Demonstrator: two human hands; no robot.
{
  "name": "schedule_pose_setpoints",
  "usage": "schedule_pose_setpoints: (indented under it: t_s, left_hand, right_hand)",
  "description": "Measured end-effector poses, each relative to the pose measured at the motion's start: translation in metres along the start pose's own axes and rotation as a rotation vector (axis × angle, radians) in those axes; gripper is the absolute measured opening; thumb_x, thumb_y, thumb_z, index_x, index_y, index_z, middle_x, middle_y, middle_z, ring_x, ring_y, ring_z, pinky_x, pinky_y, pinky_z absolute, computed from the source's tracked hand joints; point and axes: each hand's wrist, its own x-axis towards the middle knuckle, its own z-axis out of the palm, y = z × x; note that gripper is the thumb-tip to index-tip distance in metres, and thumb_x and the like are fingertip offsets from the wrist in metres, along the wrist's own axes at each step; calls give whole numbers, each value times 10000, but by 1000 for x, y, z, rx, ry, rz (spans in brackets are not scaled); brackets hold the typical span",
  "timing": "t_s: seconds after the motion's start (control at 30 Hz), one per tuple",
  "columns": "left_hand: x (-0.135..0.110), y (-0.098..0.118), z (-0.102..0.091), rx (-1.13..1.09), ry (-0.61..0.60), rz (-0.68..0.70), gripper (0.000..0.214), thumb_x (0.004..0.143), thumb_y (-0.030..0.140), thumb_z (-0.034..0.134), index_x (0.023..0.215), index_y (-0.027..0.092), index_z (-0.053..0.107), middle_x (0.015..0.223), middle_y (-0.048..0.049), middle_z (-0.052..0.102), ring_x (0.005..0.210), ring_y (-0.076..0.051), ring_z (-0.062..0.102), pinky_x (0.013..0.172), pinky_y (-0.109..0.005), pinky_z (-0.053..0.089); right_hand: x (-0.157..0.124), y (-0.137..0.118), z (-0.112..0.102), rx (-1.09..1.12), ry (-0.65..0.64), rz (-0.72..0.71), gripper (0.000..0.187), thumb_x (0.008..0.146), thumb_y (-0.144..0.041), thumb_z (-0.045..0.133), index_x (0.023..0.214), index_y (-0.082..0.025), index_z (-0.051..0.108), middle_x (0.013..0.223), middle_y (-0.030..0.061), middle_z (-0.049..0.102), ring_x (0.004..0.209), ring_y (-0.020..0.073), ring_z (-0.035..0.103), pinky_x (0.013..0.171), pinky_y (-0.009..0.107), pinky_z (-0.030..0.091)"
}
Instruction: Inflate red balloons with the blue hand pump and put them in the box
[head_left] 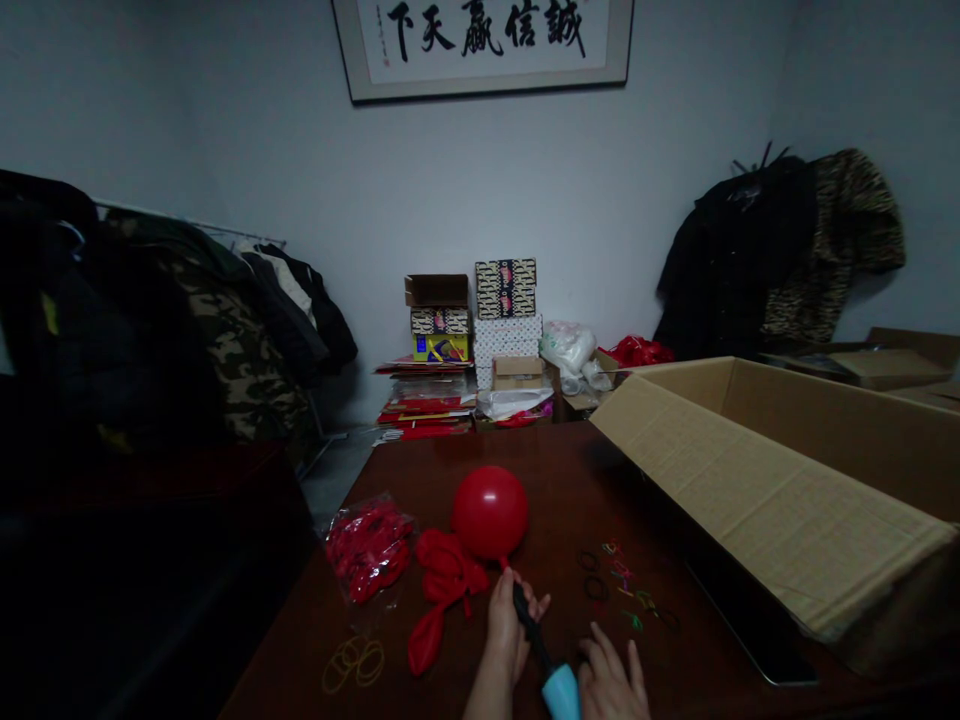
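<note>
Fingers of the left hand are wrapping a black-and-blue balloon pump at bottom centre, while the right hand is resting with its fingers spread just beside the pump's blue handle. A red balloon is sitting inflated on the nozzle. To its left, a clear plastic bag is holding red balloons, and loose rubber bands are lying on the worktop. At top centre, a framed calligraphy scroll is reading 诚信赢天下.

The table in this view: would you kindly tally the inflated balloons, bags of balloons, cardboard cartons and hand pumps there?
Inflated red balloons: 1
Clear bags of red balloons: 1
Open cardboard cartons: 1
Hand pumps with blue handles: 1
Total: 4
</note>
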Motion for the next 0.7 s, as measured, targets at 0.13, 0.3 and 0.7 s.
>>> schedule_pose_setpoints:
  t_s: [0.13,0.3,0.7]
  left_hand:
    - [2,1,1,-1,24,13,322,692,473,621,686,206,441,464,80,475,372,-67,399,729,-391,482]
    - [5,1,1,-8,43,15,321,673,462,641,695,206,448,472,80,486,366,-64,401,716,-391,485]
    - [6,-4,-3,52,27,60,348,671,493,627,668,202,434,418,82,479,325,-58,383,705,-396,485]
  right_hand:
    - [18,-15,-11,-6,21,-72,535,654,-408,496,1083,-98,577,1294,160,471,1311,323,222,1069,552,-57]
    - [22,-21,-13,15,32,-61,566,670,-445,472,1121,-113,555,1276,149,491,1300,307,252,1070,535,-66]
    - [2,-16,12,-126,-60,21,403,776,-323,395,1040,-106,610,1263,167,502,1299,305,265,1064,592,58]
